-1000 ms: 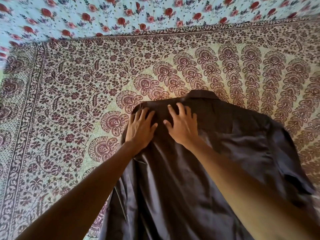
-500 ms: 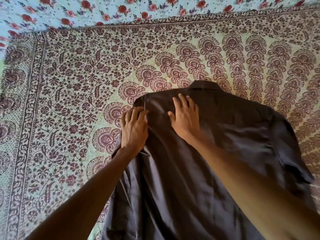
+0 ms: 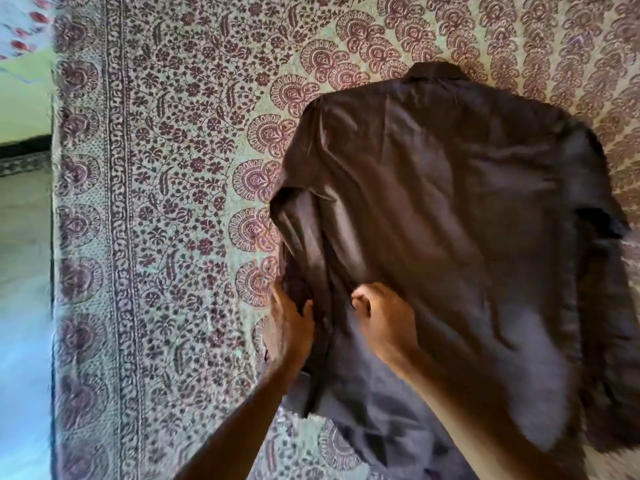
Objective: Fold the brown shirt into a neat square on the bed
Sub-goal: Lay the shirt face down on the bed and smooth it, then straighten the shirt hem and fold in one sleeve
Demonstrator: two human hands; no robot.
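With the shirt [image 3: 450,220] laid back-up on the bed [image 3: 166,202], its left edge gripped by the left hand [image 3: 291,329], the fold should be drawn straight and pressed flat under the right hand [image 3: 384,317], whose curled fingers' hold cannot be told.

Brown shirt [image 3: 450,209]: smooth cloth, slight sheen, possibly satin-like. Bedspread [image 3: 166,202]: matt printed cloth, woven-looking.

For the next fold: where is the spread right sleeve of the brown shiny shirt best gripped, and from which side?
Likely at the cuff hem of the right sleeve, approached from the right: it lies flat, jutting past the body of the brown shirt, so that free edge lifts easily.
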